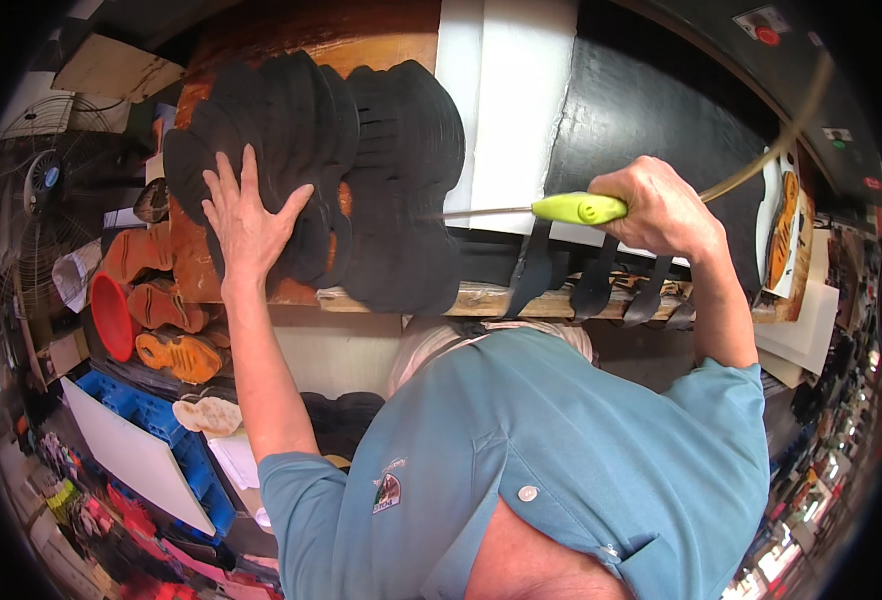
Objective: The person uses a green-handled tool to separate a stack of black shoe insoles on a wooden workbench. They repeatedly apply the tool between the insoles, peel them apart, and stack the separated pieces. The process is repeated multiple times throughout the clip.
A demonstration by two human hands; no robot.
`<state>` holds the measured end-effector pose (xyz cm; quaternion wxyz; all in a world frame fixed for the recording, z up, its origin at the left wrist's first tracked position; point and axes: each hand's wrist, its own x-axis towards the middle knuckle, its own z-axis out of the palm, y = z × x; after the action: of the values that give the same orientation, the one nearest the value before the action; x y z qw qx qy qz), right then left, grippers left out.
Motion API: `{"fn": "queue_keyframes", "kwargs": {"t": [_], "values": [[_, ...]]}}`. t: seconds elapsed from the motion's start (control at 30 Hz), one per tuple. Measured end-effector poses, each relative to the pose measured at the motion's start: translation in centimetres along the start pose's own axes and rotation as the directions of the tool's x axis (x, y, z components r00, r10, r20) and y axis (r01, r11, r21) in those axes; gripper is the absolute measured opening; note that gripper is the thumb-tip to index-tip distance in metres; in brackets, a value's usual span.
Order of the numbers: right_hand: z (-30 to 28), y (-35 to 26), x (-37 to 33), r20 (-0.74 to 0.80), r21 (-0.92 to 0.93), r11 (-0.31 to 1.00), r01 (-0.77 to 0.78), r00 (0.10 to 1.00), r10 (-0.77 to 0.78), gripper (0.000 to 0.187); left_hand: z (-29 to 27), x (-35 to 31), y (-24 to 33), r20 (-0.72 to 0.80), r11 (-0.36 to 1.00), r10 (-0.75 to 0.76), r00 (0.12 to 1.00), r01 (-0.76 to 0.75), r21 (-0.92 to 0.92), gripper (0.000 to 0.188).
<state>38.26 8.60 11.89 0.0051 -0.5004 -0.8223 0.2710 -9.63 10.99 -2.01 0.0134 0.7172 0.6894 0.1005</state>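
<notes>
My right hand [651, 208] is wrapped round the end of a lime-green-handled tool [579, 208]. Its long thin metal shaft points left, with the tip over a pile of black shoe soles [406, 170]; whether it touches them I cannot tell. A yellowish hose [761, 160] runs up and right from behind this hand; my fingers hide whether it joins the tool. Spread flat, my left hand [249, 220] rests on the neighbouring pile of black soles [281, 110], thumb toward the right. Both piles overlap in layers on the wooden tabletop [381, 25].
White sheets [506, 100] and a black sheet [651, 90] lie right of the soles. Black strips [591, 285] hang over the front edge. Orange sole-shaped forms [181, 355], a red bowl [113, 317] and a blue crate [141, 405] are at left, near a fan [46, 175].
</notes>
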Motion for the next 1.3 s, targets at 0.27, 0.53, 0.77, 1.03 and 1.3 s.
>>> {"fn": "queue_keyframes", "kwargs": {"t": [0.27, 0.53, 0.77, 1.03, 1.3], "values": [[-1.6, 0.8, -1.3, -0.149, -0.028, 0.985, -0.169, 0.975, 0.164, 0.021, -0.1, 0.1, -0.1, 0.020, 1.000, -0.002, 1.000, 0.002, 0.009, 0.104], [-0.8, 0.9, -1.0, -0.168, -0.045, 0.989, -0.139, 0.977, 0.130, 0.020, 0.0, 0.0, -0.2, 0.020, 1.000, 0.007, 1.000, -0.007, -0.004, 0.102], [-1.1, 1.2, -1.8, -0.055, -0.053, 0.993, -0.109, 0.993, 0.106, 0.013, 0.1, 0.0, -0.3, 0.024, 1.000, 0.000, 1.000, 0.000, 0.020, 0.101], [-0.5, 0.6, -1.4, -0.068, -0.031, 0.997, -0.066, 0.996, 0.064, 0.011, 0.0, 0.1, -0.3, 0.015, 1.000, -0.010, 1.000, 0.010, -0.010, 0.100], [-0.4, -0.1, -1.2, -0.009, -0.033, 0.990, -0.137, 0.991, 0.136, 0.010, 0.1, 0.0, -0.2, 0.017, 1.000, -0.005, 1.000, 0.005, -0.012, 0.098]]}}
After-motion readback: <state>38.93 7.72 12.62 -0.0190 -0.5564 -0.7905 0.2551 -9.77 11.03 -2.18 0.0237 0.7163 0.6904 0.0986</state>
